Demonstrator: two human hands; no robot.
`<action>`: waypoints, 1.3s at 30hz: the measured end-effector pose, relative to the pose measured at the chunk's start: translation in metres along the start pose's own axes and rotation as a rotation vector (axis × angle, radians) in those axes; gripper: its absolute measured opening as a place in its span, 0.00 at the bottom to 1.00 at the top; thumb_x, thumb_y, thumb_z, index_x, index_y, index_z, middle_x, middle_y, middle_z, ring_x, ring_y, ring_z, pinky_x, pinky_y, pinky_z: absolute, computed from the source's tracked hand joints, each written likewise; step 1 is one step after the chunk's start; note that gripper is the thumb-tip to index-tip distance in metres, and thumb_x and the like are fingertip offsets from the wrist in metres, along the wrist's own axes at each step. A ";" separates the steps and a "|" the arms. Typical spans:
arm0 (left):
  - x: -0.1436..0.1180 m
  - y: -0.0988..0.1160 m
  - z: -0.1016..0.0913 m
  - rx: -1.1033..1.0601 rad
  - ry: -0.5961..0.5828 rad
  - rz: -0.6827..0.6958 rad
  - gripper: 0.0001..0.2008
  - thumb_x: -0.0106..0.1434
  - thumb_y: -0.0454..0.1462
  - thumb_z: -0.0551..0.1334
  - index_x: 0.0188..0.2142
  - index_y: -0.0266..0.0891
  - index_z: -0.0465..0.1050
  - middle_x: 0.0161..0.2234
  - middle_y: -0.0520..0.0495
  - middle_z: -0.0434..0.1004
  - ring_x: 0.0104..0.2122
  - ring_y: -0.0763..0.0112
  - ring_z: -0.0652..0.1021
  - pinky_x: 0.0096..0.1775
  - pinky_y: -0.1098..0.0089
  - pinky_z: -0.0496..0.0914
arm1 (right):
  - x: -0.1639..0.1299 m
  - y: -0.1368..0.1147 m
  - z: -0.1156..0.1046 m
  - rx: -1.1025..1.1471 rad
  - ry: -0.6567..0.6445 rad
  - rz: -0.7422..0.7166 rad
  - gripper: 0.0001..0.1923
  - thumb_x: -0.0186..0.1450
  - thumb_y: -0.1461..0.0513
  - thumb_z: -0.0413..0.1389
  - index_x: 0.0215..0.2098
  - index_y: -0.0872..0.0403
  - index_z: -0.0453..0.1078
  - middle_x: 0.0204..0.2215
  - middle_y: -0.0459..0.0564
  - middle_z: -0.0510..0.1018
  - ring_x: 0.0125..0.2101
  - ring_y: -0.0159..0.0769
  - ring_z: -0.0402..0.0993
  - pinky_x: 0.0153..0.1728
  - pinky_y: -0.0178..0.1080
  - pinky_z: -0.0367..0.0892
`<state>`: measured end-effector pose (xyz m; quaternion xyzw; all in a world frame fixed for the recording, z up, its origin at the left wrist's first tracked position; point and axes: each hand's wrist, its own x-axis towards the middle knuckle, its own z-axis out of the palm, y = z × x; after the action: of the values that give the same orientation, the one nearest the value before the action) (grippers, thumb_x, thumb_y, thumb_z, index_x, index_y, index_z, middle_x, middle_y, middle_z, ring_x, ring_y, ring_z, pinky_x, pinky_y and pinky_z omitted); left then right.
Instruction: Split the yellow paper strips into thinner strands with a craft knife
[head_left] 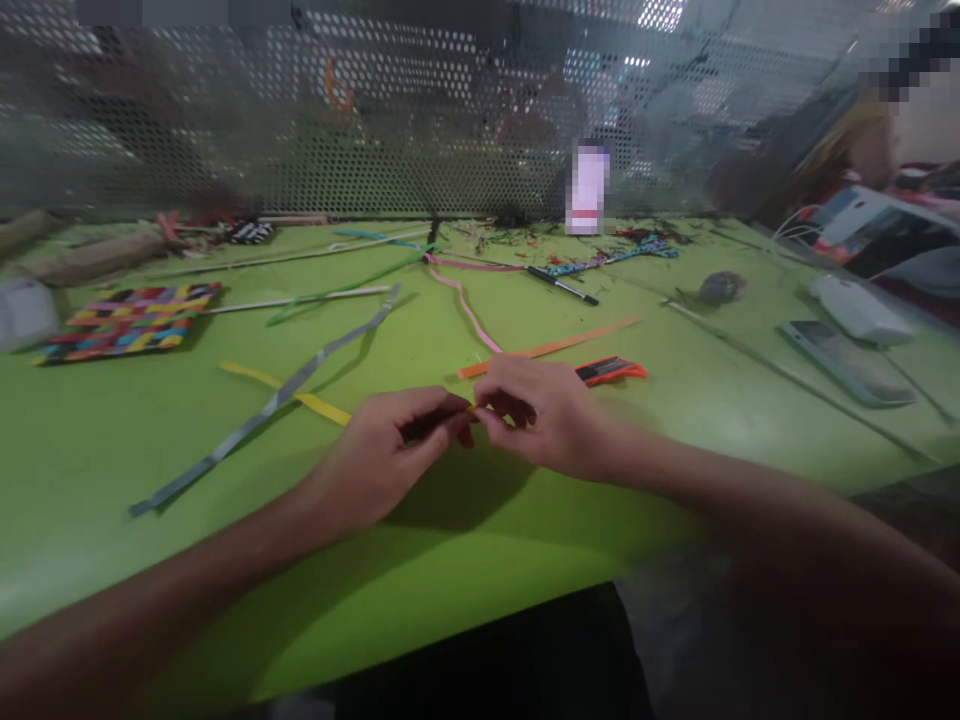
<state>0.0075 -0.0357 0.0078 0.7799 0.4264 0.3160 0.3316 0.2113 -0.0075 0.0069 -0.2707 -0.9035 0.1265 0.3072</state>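
Observation:
My left hand [390, 445] and my right hand [544, 410] meet over the front middle of the table, thumbs and forefingers pinched together. A small yellow bit shows between the fingertips. It looks like the end of the yellow strip [322, 405], which runs out to the left from behind my left hand. That strip crosses a longer grey strip [259, 415]. Just beyond my right hand lie an orange strip [555, 343] and an orange-and-black box cutter [611, 371]. A pink strip [469, 310] trails back from near my right knuckles.
A colourful woven mat [135, 322] lies at left. A black pen [562, 285], a green strip [352, 285] and scattered scraps are farther back. At right are a phone [847, 362], a white device [862, 308] and a thin stick [795, 378]. A perforated metal panel [360, 150] stands behind the table [450, 540].

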 end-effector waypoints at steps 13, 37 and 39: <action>-0.002 -0.005 0.014 0.423 0.106 0.161 0.09 0.68 0.32 0.55 0.34 0.38 0.74 0.27 0.50 0.76 0.25 0.71 0.73 0.28 0.71 0.64 | -0.002 -0.009 0.014 -0.360 -0.031 0.150 0.08 0.64 0.64 0.51 0.30 0.58 0.70 0.26 0.48 0.75 0.25 0.29 0.61 0.29 0.35 0.48; -0.006 -0.008 0.015 0.626 0.194 0.505 0.12 0.68 0.29 0.53 0.28 0.37 0.69 0.24 0.51 0.71 0.23 0.72 0.68 0.27 0.69 0.59 | 0.006 -0.008 0.008 0.242 -0.143 0.337 0.13 0.62 0.65 0.49 0.20 0.58 0.58 0.18 0.41 0.59 0.22 0.23 0.52 0.26 0.31 0.46; -0.006 -0.008 0.015 0.639 0.203 0.533 0.13 0.68 0.29 0.52 0.28 0.37 0.69 0.23 0.51 0.71 0.23 0.72 0.68 0.26 0.69 0.59 | 0.006 -0.009 0.007 0.299 -0.160 0.348 0.12 0.63 0.65 0.48 0.21 0.59 0.60 0.18 0.42 0.60 0.22 0.23 0.53 0.25 0.31 0.47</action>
<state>0.0133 -0.0415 -0.0083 0.8913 0.3170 0.3179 -0.0635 0.1989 -0.0120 0.0084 -0.3631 -0.8359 0.3309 0.2448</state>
